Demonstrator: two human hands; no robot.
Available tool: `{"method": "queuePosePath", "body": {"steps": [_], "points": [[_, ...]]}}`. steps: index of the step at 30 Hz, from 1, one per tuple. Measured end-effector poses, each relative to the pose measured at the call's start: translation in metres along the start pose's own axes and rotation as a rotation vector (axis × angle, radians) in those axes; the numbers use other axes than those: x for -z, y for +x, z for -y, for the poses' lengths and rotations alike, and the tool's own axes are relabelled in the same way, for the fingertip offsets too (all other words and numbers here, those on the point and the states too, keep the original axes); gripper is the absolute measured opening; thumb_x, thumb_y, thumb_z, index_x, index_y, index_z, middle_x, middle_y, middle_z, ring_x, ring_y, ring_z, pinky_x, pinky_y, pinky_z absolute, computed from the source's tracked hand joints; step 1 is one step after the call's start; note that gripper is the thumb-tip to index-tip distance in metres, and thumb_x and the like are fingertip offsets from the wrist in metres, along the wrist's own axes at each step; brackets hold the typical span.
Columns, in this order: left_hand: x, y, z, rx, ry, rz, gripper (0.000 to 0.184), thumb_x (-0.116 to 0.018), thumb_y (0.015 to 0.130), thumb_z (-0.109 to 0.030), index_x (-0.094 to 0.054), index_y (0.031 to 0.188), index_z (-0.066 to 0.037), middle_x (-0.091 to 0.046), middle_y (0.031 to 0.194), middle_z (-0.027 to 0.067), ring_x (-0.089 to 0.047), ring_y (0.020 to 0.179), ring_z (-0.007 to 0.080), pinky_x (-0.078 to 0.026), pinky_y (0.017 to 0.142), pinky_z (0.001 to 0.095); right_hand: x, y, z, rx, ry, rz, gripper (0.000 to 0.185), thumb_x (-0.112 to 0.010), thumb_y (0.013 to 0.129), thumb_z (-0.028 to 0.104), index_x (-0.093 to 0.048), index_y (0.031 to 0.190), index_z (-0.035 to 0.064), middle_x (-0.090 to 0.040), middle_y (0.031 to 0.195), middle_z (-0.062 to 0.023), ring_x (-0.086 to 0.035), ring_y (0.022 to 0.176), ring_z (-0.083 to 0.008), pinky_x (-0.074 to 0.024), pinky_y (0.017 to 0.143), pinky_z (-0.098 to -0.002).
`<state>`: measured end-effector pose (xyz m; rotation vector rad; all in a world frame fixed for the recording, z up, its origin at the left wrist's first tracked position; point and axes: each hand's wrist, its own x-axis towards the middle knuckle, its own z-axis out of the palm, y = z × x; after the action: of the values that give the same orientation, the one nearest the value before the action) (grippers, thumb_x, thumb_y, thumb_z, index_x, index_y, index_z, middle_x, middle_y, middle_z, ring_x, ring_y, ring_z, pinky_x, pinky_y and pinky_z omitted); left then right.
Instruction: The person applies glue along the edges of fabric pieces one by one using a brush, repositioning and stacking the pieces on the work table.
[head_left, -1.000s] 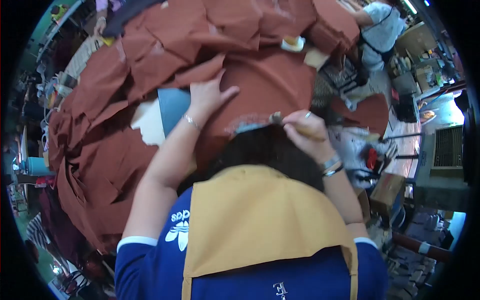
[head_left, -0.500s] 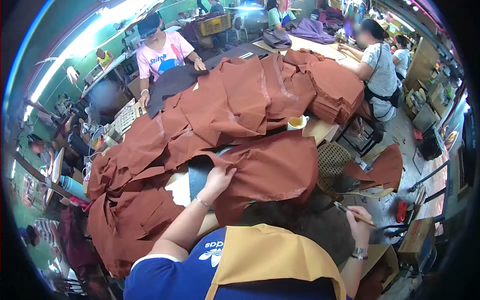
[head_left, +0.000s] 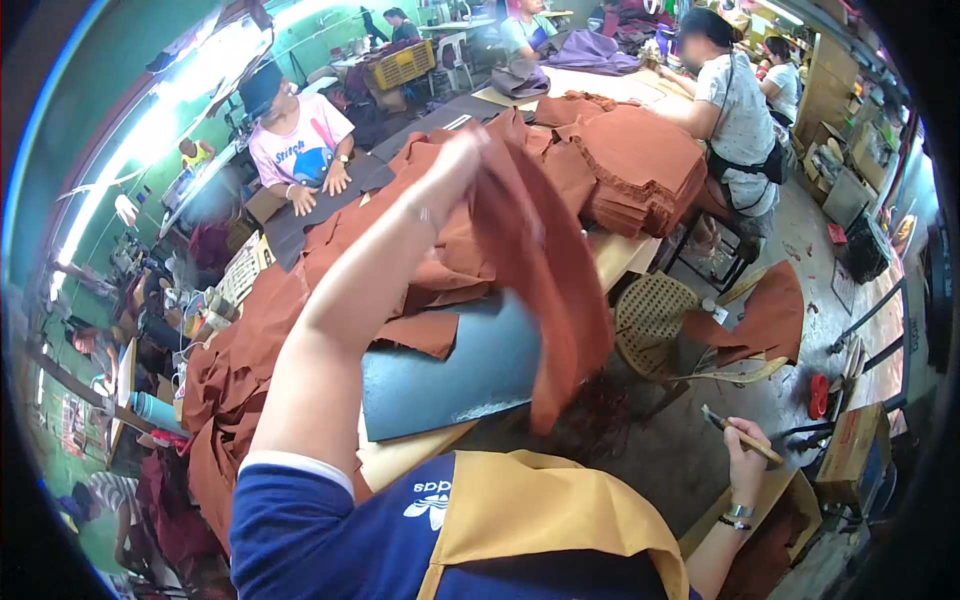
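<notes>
My left hand (head_left: 462, 168), blurred by motion, is raised over the table and closed on the edge of a reddish-brown fabric piece (head_left: 545, 270). The piece hangs down from it, curled and smeared. Beneath lies a dark, shiny flat board (head_left: 450, 370), largely uncovered, with the corner of another brown piece on it. Low on the right, my right hand (head_left: 748, 445) grips a thin brush (head_left: 752, 441) with a wooden handle, its tip pointing up and left. Overlapping brown pieces (head_left: 270, 340) cover the table beyond my left arm.
A neat stack of brown pieces (head_left: 645, 165) stands at the far right of the table. A woven chair (head_left: 650, 315) holding a brown piece (head_left: 765, 315) is beside the table. One person (head_left: 305, 140) stands across the table; another (head_left: 735, 110) sits at the far right. A box (head_left: 850, 455) is at lower right.
My left hand has lifted the fabric piece up and away from me, uncovering the dark board. My right hand, still with the brush, has shifted slightly right. The cup has gone out of sight.
</notes>
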<state>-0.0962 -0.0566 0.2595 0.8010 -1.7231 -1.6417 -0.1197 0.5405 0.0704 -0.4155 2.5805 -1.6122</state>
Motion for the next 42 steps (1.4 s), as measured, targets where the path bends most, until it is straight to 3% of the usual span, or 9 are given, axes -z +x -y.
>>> {"method": "queuePosePath", "body": {"steps": [7,12,17,20,22,25,28,39,42], "points": [[0.027,0.153,-0.033,-0.625,-0.804,-0.499,0.035,-0.04,0.106,-0.026,-0.053,0.127,-0.001,-0.06,0.128,0.0129,-0.06,0.108,0.023,-0.049,0.095,0.0355,0.011,-0.007,-0.003,-0.108,0.059,-0.061,0.013,-0.069,0.088,0.004,-0.07,0.098,-0.0033,-0.068,0.096,-0.0059,-0.063,0.087,-0.0151,-0.0502,0.082,-0.0292],[-0.013,0.165,0.086,-0.073,-0.204,-1.05,0.037,-0.052,0.103,-0.029,-0.048,0.123,0.002,-0.062,0.121,0.0248,-0.064,0.105,0.0347,-0.051,0.09,0.0454,0.017,-0.014,-0.007,-0.114,-0.022,-0.072,0.014,-0.07,0.088,0.005,-0.07,0.099,-0.0032,-0.068,0.097,-0.0062,-0.063,0.09,-0.0154,-0.0503,0.082,-0.0296],[-0.04,0.15,0.223,0.167,-0.481,-0.774,0.06,-0.056,0.101,-0.031,-0.032,0.14,0.007,-0.046,0.145,0.0267,-0.056,0.121,0.0363,-0.047,0.103,0.0447,0.014,-0.001,-0.01,-0.082,-0.06,-0.031,0.014,-0.07,0.088,0.005,-0.07,0.098,-0.0032,-0.068,0.098,-0.006,-0.063,0.09,-0.0157,-0.05,0.082,-0.0294],[-0.049,0.075,0.218,0.26,-0.725,-0.457,0.066,-0.058,0.101,-0.037,-0.023,0.152,-0.014,-0.048,0.141,0.0152,-0.054,0.121,0.0408,-0.027,0.109,0.0718,0.004,0.015,-0.003,-0.103,-0.029,0.021,0.015,-0.069,0.089,0.006,-0.069,0.1,-0.0039,-0.067,0.097,-0.0052,-0.062,0.089,-0.0148,-0.0499,0.082,-0.029],[-0.039,0.009,0.212,0.148,-0.524,-0.235,0.078,-0.062,0.099,-0.033,-0.009,0.155,-0.02,-0.044,0.144,0.0149,-0.053,0.126,0.0355,-0.029,0.115,0.0587,-0.007,0.029,0.009,-0.088,0.0,0.082,0.016,-0.069,0.09,0.008,-0.068,0.102,-0.0042,-0.067,0.096,-0.0044,-0.061,0.088,-0.0135,-0.0499,0.08,-0.0282],[-0.006,-0.087,0.255,-0.439,-0.027,0.033,0.052,-0.058,0.099,-0.013,-0.032,0.144,-0.009,-0.055,0.128,0.0037,-0.058,0.11,0.0161,-0.051,0.09,0.0351,-0.025,0.047,-0.016,0.041,0.03,0.097,0.019,-0.067,0.093,0.011,-0.068,0.105,-0.004,-0.066,0.095,-0.003,-0.06,0.085,-0.0113,-0.0498,0.076,-0.0263],[0.058,-0.195,0.23,-0.177,0.128,0.494,0.018,-0.059,0.099,-0.012,-0.066,0.113,-0.003,-0.069,0.109,0.0042,-0.065,0.104,0.0185,-0.054,0.085,0.036,-0.061,0.075,0.009,0.079,0.029,0.247,0.02,-0.065,0.096,0.013,-0.068,0.107,-0.0035,-0.067,0.096,-0.0031,-0.06,0.084,-0.0114,-0.0499,0.077,-0.0259],[0.34,-0.319,0.23,-0.411,1.278,-0.79,0.017,-0.069,0.084,-0.017,-0.071,0.099,-0.009,-0.07,0.106,0.0117,-0.066,0.102,0.0326,-0.051,0.091,0.0458,-0.185,0.118,0.114,0.483,0.055,0.654,0.016,-0.064,0.096,0.007,-0.066,0.108,-0.0036,-0.066,0.103,-0.0055,-0.061,0.094,-0.0139,-0.0489,0.086,-0.0275],[0.392,-0.364,0.211,-0.181,1.399,-0.917,0.03,-0.07,0.084,-0.025,-0.067,0.112,-0.014,-0.066,0.115,0.0075,-0.061,0.112,0.028,-0.046,0.096,0.0435,-0.198,0.113,0.119,0.517,0.064,0.716,0.014,-0.063,0.096,0.005,-0.066,0.108,-0.0032,-0.065,0.104,-0.0054,-0.06,0.096,-0.0133,-0.0486,0.086,-0.0267]]}}
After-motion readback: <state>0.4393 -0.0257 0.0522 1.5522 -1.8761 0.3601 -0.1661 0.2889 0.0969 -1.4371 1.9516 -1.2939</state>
